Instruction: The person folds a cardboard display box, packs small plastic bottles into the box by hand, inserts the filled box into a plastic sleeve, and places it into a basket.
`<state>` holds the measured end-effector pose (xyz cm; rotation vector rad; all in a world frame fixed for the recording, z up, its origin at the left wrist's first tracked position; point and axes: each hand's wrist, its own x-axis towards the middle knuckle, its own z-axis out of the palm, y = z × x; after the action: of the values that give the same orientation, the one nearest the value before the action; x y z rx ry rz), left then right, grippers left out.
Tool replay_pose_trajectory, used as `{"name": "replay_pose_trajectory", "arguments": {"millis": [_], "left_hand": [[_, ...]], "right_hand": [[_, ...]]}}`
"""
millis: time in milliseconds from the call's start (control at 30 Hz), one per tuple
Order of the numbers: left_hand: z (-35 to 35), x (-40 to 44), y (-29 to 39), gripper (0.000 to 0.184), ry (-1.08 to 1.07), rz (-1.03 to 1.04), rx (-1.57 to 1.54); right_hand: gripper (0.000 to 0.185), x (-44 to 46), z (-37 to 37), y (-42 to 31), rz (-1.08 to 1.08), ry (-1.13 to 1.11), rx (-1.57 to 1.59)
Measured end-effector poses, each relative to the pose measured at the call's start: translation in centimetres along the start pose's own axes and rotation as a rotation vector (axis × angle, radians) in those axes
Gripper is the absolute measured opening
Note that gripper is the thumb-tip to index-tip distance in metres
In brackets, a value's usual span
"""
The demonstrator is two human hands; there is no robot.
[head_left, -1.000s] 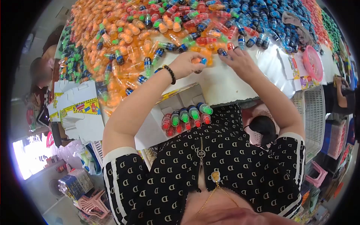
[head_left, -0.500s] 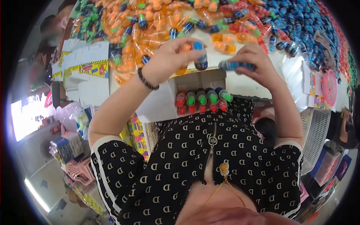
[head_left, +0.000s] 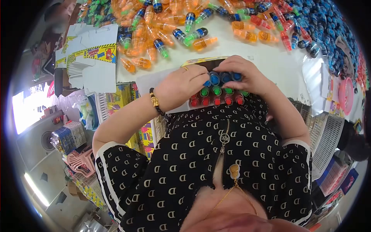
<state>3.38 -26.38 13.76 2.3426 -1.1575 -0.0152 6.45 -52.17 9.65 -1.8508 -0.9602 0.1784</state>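
A small cardboard box [head_left: 211, 63] stands at the table's near edge, close to my body. Inside it are rows of little bottles: red-capped bottles [head_left: 217, 101] nearest me, green-capped bottles [head_left: 216, 91] behind them, and blue-capped bottles [head_left: 215, 79] farther in. My left hand [head_left: 184, 86] has its fingers closed at the left end of the blue row, on a blue-capped bottle. From the right, my right hand [head_left: 247, 75] curls its thumb and fingers around a blue-capped bottle [head_left: 236, 77] at the row's other end. Both hands partly cover the box.
Loose orange bottles [head_left: 243, 25] lie scattered across the white table [head_left: 270, 62], with blue bottles [head_left: 320, 27] heaped at the right. Flattened cartons [head_left: 99, 73] are stacked at the left. A pink basin [head_left: 345, 96] sits at the far right.
Both hands have come down from above the table into the box with their blue-capped bottles. A blue-capped row now shows behind the green one.
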Motion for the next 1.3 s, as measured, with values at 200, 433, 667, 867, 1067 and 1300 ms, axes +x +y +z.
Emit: {"name": "replay_pose_trajectory", "arguments": {"millis": [200, 433, 667, 867, 1067, 1300], "left_hand": [[0.0, -0.4, 1.4, 0.037, -0.015, 0.248, 0.253], [1.2, -0.9, 1.2, 0.038, 0.067, 0.115, 0.066], [-0.6, 1.5, 2.9, 0.052, -0.101, -0.284, 0.111], [0.8, 0.8, 1.8, 0.05, -0.174, -0.264, 0.25], [0.3, 0.0, 2.7, 0.045, -0.046, -0.23, 0.128], [-0.9, -0.7, 1.9, 0.037, 0.172, -0.303, 0.23]], "right_hand": [[0.046, -1.4, -0.7, -0.8, 0.197, -0.147, -0.051], [0.052, -1.5, -0.4, -2.6, 0.213, -0.136, -0.175], [0.047, -1.4, 0.4, -1.9, 0.084, -0.166, -0.087], [0.046, -0.9, -0.3, -2.9, 0.195, -0.226, -0.084], [0.048, -1.7, 0.4, -1.9, -0.022, -0.174, -0.176], [0.053, -0.1, -0.5, -3.3, 0.215, -0.168, -0.177]]}}
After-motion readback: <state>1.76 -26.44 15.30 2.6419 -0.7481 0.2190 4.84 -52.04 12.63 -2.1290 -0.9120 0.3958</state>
